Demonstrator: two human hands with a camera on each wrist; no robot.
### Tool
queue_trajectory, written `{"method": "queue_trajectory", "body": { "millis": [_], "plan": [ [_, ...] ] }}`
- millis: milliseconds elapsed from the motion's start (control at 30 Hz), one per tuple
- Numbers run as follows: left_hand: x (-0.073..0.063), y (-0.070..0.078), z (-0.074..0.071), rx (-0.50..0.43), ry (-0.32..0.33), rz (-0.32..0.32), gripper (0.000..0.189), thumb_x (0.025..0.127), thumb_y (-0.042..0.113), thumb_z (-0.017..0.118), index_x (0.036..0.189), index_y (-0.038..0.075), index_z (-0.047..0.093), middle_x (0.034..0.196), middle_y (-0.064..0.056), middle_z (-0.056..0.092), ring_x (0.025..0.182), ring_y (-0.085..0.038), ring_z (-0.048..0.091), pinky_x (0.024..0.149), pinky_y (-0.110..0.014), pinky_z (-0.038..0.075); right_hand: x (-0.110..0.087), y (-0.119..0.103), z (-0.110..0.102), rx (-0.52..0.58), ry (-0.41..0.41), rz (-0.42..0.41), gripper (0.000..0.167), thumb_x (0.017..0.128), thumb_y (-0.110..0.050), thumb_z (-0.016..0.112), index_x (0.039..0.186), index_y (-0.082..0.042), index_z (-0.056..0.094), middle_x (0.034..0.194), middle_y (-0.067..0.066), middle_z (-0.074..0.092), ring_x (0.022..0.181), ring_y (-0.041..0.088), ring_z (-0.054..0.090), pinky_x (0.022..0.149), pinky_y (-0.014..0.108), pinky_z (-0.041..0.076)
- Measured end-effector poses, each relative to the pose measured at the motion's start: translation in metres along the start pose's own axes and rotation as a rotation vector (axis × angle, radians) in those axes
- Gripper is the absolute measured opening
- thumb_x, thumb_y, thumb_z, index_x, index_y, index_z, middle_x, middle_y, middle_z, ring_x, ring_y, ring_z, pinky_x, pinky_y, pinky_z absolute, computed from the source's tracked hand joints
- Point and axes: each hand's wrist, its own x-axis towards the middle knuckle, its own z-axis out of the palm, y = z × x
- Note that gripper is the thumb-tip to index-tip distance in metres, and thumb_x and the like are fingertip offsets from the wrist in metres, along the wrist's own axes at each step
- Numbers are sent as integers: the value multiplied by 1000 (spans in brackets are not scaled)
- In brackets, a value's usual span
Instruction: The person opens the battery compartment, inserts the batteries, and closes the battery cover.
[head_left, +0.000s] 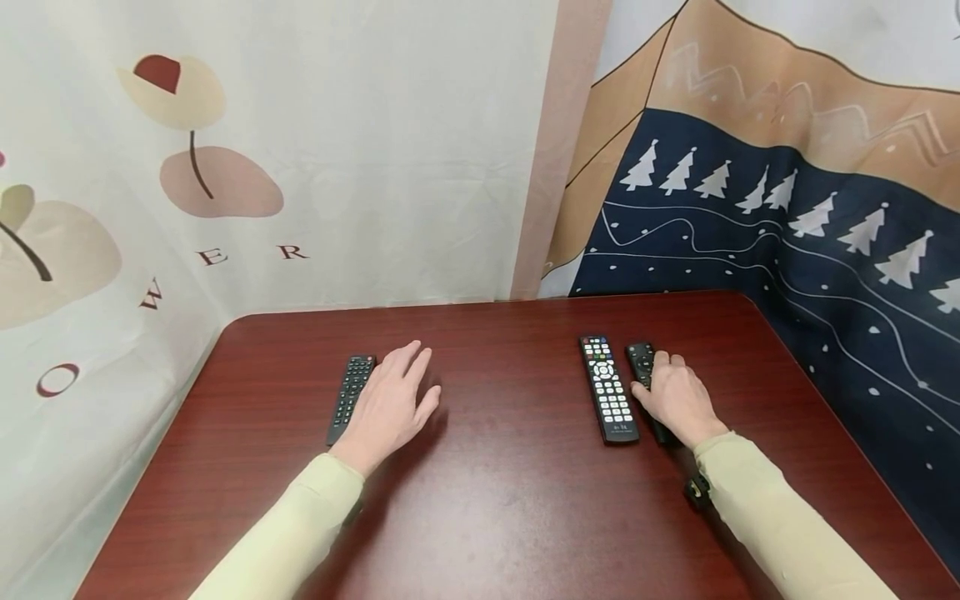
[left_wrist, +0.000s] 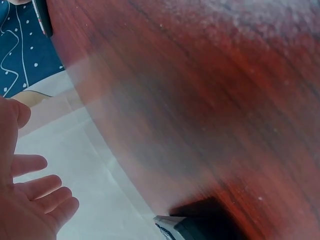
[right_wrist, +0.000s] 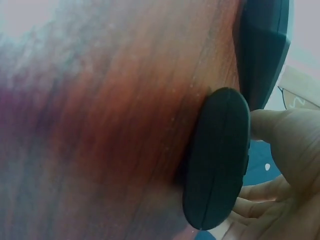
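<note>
Three dark remote controls lie lengthwise on the brown table. My left hand [head_left: 388, 408], fingers spread and loosely straight, hovers beside and partly over the left remote control [head_left: 351, 396], holding nothing. That remote's end [left_wrist: 195, 227] shows at the bottom of the left wrist view. On the right, my right hand [head_left: 681, 400] grips the rightmost remote control [head_left: 641, 358], thumb at its left edge and fingers on the other side. Its blunt end [right_wrist: 217, 160] faces the right wrist camera. Just left of it lies the middle remote control [head_left: 609, 392], with white buttons.
The table [head_left: 480, 500] has a glossy wood-grain top with rounded far corners. A pale printed curtain [head_left: 390, 167] hangs behind and to the left. Navy and tan fabric with white trees [head_left: 697, 242] hangs along the right side. A dark band [head_left: 697, 492] is at the right wrist.
</note>
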Motion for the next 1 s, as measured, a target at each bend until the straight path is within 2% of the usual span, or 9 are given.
{"method": "queue_trajectory", "body": {
  "millis": [300, 467, 633, 867, 1000],
  "plan": [
    [2, 0, -3, 11, -13, -13, 56, 97, 27, 65, 143, -5, 55, 148, -25, 51, 135, -43, 50, 111, -58, 42, -1, -1, 0, -31, 1, 14, 62, 96, -27, 68, 129, 21, 46, 113, 38, 52, 98, 51, 59, 83, 61, 54],
    [3, 1, -4, 10, -26, -50, 57, 97, 27, 66, 144, -3, 55, 150, -23, 50, 137, -41, 48, 111, -61, 42, -1, -3, -3, -29, 19, 5, 62, 99, -27, 63, 134, 21, 44, 123, 39, 47, 107, 51, 51, 87, 62, 52],
    [4, 0, -5, 0, -51, -89, 58, 99, 29, 65, 147, -1, 53, 153, -22, 48, 140, -40, 46, 112, -64, 40, -2, -11, -8, 6, 95, -92, 58, 101, -24, 60, 137, 19, 46, 130, 38, 45, 112, 50, 47, 88, 61, 52],
    [7, -5, -3, 12, -35, -75, 58, 99, 28, 65, 146, -4, 52, 152, -25, 48, 139, -42, 46, 115, -57, 39, 1, -25, -8, 74, 215, -232, 53, 101, -21, 60, 138, 15, 49, 136, 34, 47, 123, 49, 46, 100, 61, 48],
    [9, -6, -4, 23, -32, -76, 58, 99, 29, 63, 146, -4, 52, 153, -25, 47, 139, -43, 46, 115, -56, 38, 4, -34, -4, 87, 293, -326, 52, 100, -20, 62, 137, 14, 51, 137, 32, 49, 123, 48, 48, 104, 59, 45]
  ]
}}
